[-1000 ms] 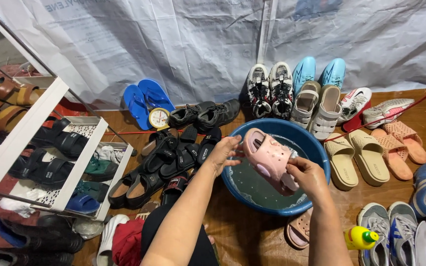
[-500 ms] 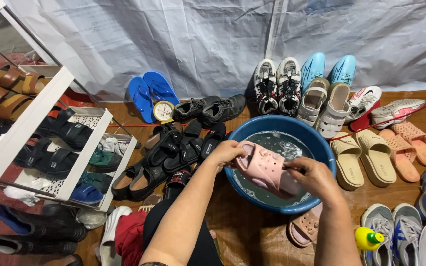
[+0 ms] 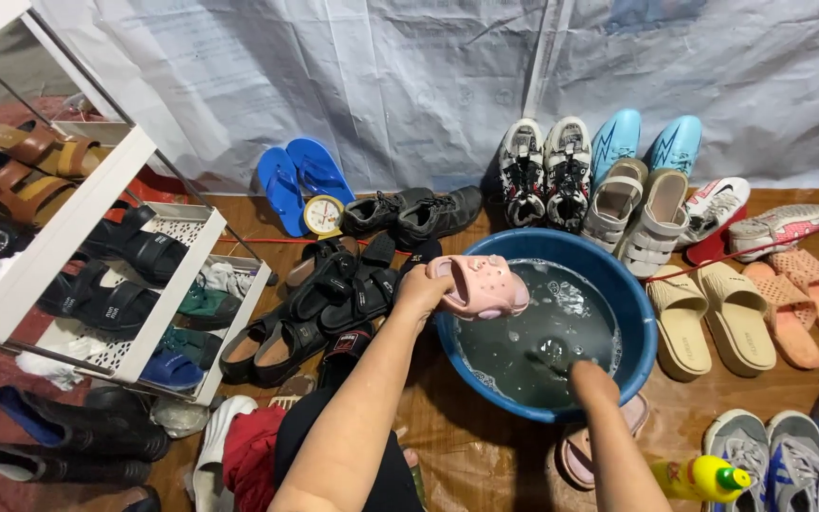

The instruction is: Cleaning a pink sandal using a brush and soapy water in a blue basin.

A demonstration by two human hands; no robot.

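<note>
My left hand has its grip clamped on the heel end of the pink clog, holding it over the near-left rim of the blue basin. My right hand is plunged into the soapy water; whether its fingers are apart or together I cannot tell, since they sit below the surface. I judge the clog light, rubbery and slick when wet, so the thick heel and the strap edge look like the surest hold. Black sandals lie just left of the basin, tan slides to its right, a yellow bottle near my right forearm. Half a second ago both hands held the clog low over the water; now only the left has it, lifted clear.
</note>
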